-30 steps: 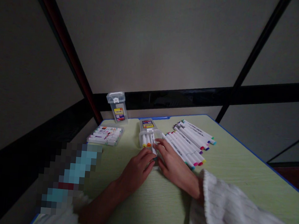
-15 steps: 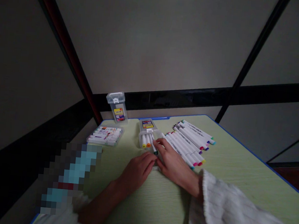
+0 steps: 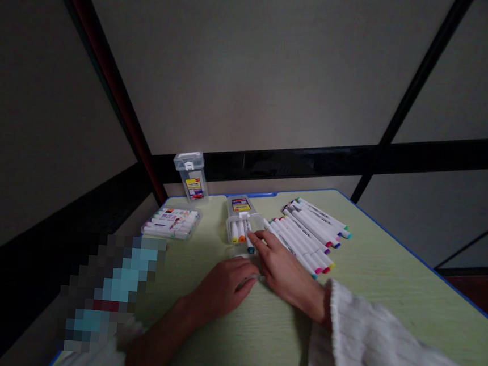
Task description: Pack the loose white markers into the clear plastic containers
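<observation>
A clear marker case [image 3: 241,220] lies open on the green table [image 3: 388,287], with a few white markers inside. My right hand [image 3: 281,269] rests at the case's mouth, its fingers pressing a white marker [image 3: 249,241] with a teal tip into the row. My left hand [image 3: 226,284] lies just below the case with curled fingers over what looks like a clear lid; what it grips is hard to make out. Several loose white markers [image 3: 308,234] with coloured caps lie in a row to the right of my right hand.
A full flat case of markers [image 3: 171,222] lies at the left. A closed clear case [image 3: 191,177] stands upright at the table's back edge against the wall. A blurred-out patch covers the near left corner. The table's blue rim runs along the right side.
My left hand has drawn back toward me, away from the case mouth. My right hand has pushed the teal-tipped marker a little further toward the case.
</observation>
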A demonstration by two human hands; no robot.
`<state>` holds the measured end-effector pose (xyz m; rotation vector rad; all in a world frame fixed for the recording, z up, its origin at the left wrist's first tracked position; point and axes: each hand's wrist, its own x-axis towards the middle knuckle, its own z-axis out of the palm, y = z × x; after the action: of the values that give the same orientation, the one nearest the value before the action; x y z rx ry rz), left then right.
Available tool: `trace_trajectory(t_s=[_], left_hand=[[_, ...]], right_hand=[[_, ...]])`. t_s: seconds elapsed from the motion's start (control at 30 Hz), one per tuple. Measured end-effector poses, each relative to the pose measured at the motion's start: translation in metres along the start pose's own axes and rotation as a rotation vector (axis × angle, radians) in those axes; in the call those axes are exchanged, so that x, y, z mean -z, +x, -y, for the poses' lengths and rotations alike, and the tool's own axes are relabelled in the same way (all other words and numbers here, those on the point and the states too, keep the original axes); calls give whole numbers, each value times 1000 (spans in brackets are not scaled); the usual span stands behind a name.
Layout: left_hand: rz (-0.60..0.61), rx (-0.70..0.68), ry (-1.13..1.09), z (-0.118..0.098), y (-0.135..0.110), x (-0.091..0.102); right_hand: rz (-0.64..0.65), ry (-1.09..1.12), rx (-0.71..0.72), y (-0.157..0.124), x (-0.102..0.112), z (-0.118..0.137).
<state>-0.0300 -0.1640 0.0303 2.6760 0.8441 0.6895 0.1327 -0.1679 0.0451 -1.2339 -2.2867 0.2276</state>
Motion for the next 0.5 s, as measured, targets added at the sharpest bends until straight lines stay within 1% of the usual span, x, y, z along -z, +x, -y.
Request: trace_trajectory(t_s=[0.17,0.27,0.4,0.5], left_hand=[[-2,-35,-6,2,0,1],[-8,-71,-13,1,0,1],[-11,-154,1,-3,-1,1],[-9,-217,22,-6,-1,1]], right_hand=[[-38,59,-14,-1,1,0],[-59,55,-10,-1,3,1],[-62,-61,-16,-1,7,4],[-34,-154,-17,-2,10,8]])
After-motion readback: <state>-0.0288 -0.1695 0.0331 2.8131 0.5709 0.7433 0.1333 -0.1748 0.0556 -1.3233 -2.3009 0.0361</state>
